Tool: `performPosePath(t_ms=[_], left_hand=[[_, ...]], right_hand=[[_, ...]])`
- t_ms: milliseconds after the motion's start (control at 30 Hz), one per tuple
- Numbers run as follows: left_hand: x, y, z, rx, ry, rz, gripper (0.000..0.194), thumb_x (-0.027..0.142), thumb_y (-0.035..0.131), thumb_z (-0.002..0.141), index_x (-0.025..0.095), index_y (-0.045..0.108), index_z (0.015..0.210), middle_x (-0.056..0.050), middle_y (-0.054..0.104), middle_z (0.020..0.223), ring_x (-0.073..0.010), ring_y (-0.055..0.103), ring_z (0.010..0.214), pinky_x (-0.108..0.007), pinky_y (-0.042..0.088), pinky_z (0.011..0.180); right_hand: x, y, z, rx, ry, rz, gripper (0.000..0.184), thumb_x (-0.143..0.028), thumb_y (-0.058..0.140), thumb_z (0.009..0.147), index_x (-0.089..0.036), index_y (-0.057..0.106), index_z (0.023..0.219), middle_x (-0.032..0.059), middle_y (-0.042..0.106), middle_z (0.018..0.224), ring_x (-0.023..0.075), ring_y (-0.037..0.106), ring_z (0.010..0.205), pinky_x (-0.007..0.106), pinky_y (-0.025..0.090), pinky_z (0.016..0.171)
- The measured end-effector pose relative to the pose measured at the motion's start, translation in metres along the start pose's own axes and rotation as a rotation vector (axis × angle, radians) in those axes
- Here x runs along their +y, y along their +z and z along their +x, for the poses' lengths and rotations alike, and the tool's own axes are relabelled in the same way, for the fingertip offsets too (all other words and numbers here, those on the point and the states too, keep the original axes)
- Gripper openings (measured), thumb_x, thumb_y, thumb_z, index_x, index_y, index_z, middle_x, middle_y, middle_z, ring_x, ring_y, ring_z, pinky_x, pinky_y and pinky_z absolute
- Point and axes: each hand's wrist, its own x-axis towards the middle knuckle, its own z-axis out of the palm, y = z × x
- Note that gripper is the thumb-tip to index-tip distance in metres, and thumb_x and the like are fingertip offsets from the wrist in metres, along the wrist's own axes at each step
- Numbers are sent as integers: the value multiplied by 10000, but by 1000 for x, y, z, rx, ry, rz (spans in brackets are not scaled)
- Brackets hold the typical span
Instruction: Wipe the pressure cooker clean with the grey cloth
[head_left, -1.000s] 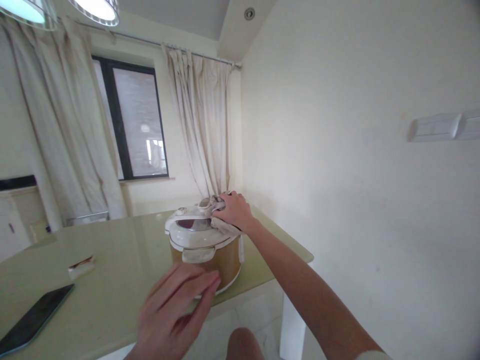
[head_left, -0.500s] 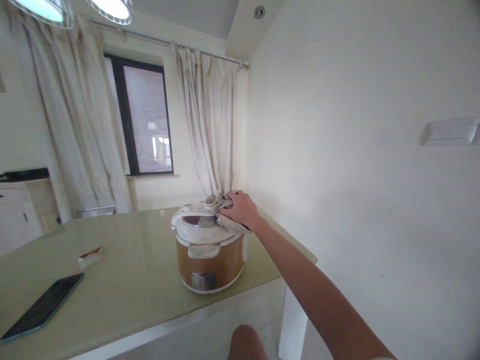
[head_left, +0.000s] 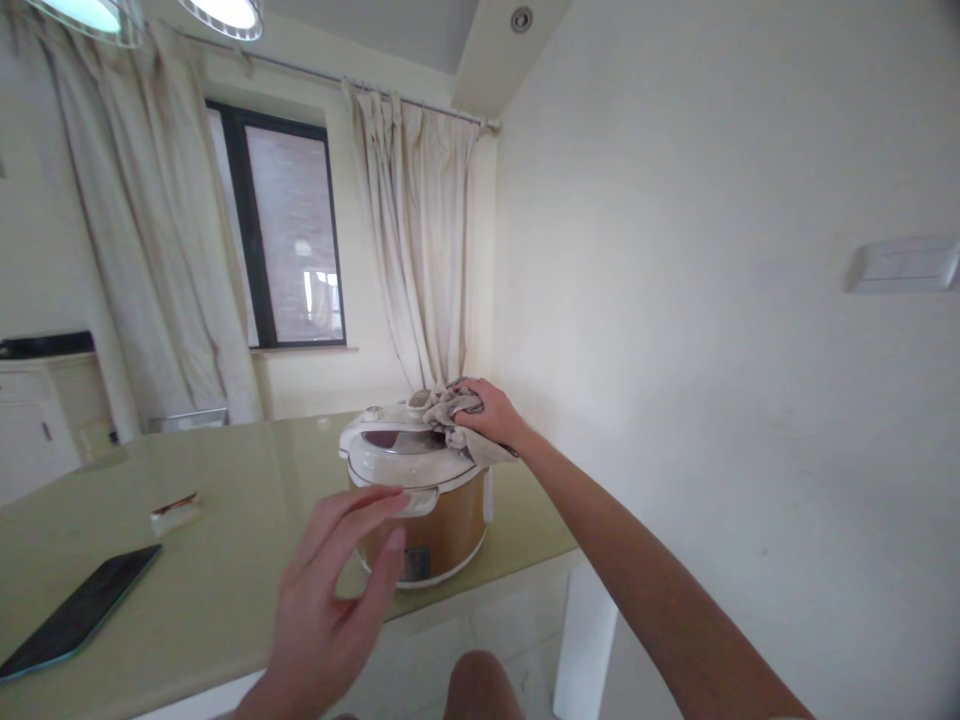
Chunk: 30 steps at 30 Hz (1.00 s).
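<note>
A white-lidded rice cooker [head_left: 457,520] with a golden-brown body stands near the front edge of the table. My right hand [head_left: 491,412] grips a crumpled greyish cloth [head_left: 472,440] and presses it against the right side of the lid, by the handle. In front of the cooker, my left hand [head_left: 330,580] hangs with thumb and fingers apart and nothing between them. Its fingertips overlap the cooker's front latch in view; whether they touch it I cannot tell. The hand hides the lower left of the body and part of the label.
The pale green glass-like table [head_left: 247,500] carries a dark phone-like slab [head_left: 82,610] at the left and a small white packet [head_left: 176,512] behind it. A wall [head_left: 712,400] runs along the right. Curtains [head_left: 420,240] and a window stand behind.
My left hand, out of sight half a second ago, is back in front of the cooker with its fingers more spread than at first. The cloth in my right hand has shifted slightly right.
</note>
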Motion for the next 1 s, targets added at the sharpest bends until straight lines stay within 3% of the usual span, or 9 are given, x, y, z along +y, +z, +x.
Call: performPosePath(t_ms=[133, 200, 333, 433, 500, 633, 767, 900, 1000], left_hand=[[-53, 37, 1, -74, 151, 137, 265, 360, 709, 959, 300, 749, 1214, -80, 743, 1231, -254, 705, 1110, -429, 572, 997], [-70, 48, -7, -42, 183, 135, 235, 316, 725, 951, 299, 759, 1184, -81, 743, 1221, -250, 712, 1096, -419, 581, 971], [-77, 62, -23, 71, 207, 97, 268, 228, 746, 929, 315, 758, 1182, -57, 762, 1105, -239, 728, 1038, -382, 596, 891], [-75, 73, -30, 144, 169, 84, 288, 196, 751, 915, 320, 755, 1175, -53, 764, 1083, -254, 727, 1055, -397, 593, 880], [-75, 77, -33, 181, 160, 81, 283, 172, 747, 909, 310, 754, 1156, -54, 762, 1064, -260, 721, 1057, -404, 584, 872], [-75, 78, -35, 231, 151, 64, 187, 153, 744, 901, 294, 759, 1022, -40, 736, 959, -235, 701, 922, -368, 566, 781], [-67, 71, -32, 138, 121, 34, 304, 152, 759, 903, 310, 757, 1163, -41, 763, 1061, -247, 707, 1036, -388, 563, 888], [-62, 69, -31, 113, 87, 18, 322, 169, 750, 924, 300, 749, 1218, -45, 765, 1127, -244, 699, 1111, -389, 551, 940], [-60, 70, -31, 122, 78, 5, 272, 198, 745, 940, 284, 759, 1197, -48, 766, 1131, -236, 696, 1125, -381, 541, 950]], right_hand=[[25, 1, 5, 71, 309, 112, 277, -342, 579, 890, -214, 731, 1084, 37, 768, 1016, 240, 689, 1005, 361, 518, 933], [26, 7, -6, 144, 339, 107, 305, -347, 565, 888, -213, 730, 1107, 48, 768, 1034, 255, 686, 1028, 379, 519, 948], [1, 19, -51, 279, 121, -23, 455, -371, 674, 803, -204, 708, 1225, 116, 698, 1170, 297, 638, 1098, 415, 502, 993], [-29, 24, -76, 221, -85, -146, 512, -417, 772, 745, -233, 722, 1220, 116, 652, 1151, 321, 594, 1095, 443, 484, 989], [-51, 28, -75, 130, -209, -252, 515, -503, 806, 745, -259, 732, 1193, 107, 643, 1120, 327, 573, 1082, 463, 465, 989], [-91, 43, -35, -73, -472, -471, 472, -630, 748, 838, -304, 713, 1178, 90, 670, 1156, 317, 564, 1109, 479, 437, 1001], [-116, 70, 25, -75, -531, -624, 371, -537, 691, 928, -238, 722, 1145, 118, 714, 1156, 321, 607, 1112, 500, 453, 982], [-124, 92, 78, -143, -367, -640, 311, -430, 634, 965, -188, 757, 1118, 156, 760, 1129, 336, 677, 1114, 505, 499, 958], [-123, 99, 113, -290, -44, -544, 359, -393, 607, 967, -197, 746, 1232, 170, 761, 1226, 340, 709, 1166, 505, 551, 942]])
